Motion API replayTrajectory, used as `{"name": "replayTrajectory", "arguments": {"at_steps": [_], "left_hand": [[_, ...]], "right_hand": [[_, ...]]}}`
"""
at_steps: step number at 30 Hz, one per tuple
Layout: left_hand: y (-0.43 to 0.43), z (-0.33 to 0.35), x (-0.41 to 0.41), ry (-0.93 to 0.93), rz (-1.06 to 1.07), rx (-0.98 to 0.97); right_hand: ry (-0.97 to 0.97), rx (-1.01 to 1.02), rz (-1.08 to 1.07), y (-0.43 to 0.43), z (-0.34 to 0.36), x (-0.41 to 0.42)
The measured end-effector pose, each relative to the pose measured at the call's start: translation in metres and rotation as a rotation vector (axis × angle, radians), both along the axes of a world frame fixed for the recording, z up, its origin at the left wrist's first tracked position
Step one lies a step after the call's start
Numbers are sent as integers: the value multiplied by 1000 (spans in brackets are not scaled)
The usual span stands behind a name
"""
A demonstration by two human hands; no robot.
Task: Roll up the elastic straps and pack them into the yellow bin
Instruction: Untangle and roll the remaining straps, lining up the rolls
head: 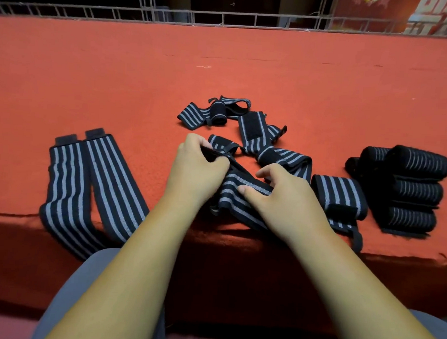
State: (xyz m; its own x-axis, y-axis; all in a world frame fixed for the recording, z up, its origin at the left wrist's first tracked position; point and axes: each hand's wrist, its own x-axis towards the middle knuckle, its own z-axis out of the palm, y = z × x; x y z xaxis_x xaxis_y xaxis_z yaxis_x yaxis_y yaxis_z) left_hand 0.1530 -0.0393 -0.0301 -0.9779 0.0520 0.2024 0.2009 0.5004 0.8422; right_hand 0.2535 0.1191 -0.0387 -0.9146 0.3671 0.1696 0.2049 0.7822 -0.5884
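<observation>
A black strap with grey stripes (238,196) lies across the near edge of the red table (222,65). My left hand (195,170) grips its dark end, fingers curled round it. My right hand (280,195) pinches the striped part beside it with thumb and fingers. Three rolled straps (415,189) lie stacked at the right. A tangle of loose straps (253,129) sits just behind my hands. No yellow bin is in view.
Two long flat straps (92,188) lie at the left and hang over the table's front edge. A half-rolled strap (338,198) rests right of my right hand. A wire rail (225,17) runs along the table's far side. My knees show below.
</observation>
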Motion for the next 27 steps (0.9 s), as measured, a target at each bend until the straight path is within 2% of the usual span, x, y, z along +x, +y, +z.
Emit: {"name": "replayTrajectory", "arguments": {"at_steps": [3, 5, 8, 10, 14, 18, 22, 27], "left_hand": [[-7, 1, -4, -5, -116, -226], [-13, 2, -7, 21, -77, -236], [-29, 4, -19, 90, 151, -110], [-39, 5, -29, 90, 187, -11], [-40, 4, -27, 86, 51, 79], [-33, 5, -19, -32, -88, 339], [-29, 13, -10, -179, -322, 587], [-28, 15, 2, -220, -638, 451]], "right_hand": [[-11, -21, -13, 3, -2, -1], [-30, -46, 14, 7, -3, -1], [-41, -58, 84, 12, -1, 1], [-24, -65, 112, 14, 0, 2], [-35, -52, 191, 15, -7, 2], [-77, -90, 245, 14, -9, 2], [-71, -336, 232, 9, -4, 1], [158, -753, 179, 6, 0, -10]]}}
